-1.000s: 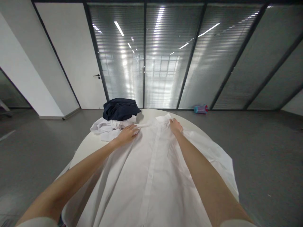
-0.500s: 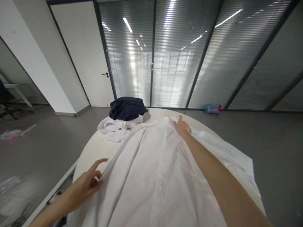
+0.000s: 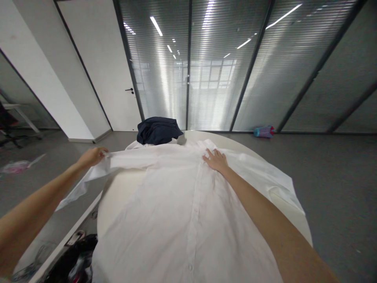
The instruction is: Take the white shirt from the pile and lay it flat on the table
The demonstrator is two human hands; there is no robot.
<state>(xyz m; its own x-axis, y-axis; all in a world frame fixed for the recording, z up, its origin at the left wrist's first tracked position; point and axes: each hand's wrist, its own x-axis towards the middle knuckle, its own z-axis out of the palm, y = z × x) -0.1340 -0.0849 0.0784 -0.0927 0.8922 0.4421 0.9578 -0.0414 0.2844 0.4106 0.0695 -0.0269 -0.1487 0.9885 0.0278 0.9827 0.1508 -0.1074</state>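
Note:
A white button-up shirt (image 3: 176, 204) lies front up across the round white table (image 3: 110, 200), its collar toward the far edge. My left hand (image 3: 92, 157) is closed on the shirt's left sleeve, drawn out sideways past the table's edge; the cuff end hangs below the hand. My right hand (image 3: 216, 160) rests flat with fingers spread on the shirt near the collar, by the button strip. The right sleeve spreads over the table's right side.
A folded dark navy garment (image 3: 159, 130) sits on white cloth at the table's far left. A dark bag (image 3: 79, 255) is below the table's left edge. A blue and pink basket (image 3: 264, 132) lies on the floor by the glass wall (image 3: 215, 90).
My left hand has moved up and outward, pulling the sleeve out to the left. My right hand has shifted slightly left and now lies flat near the collar.

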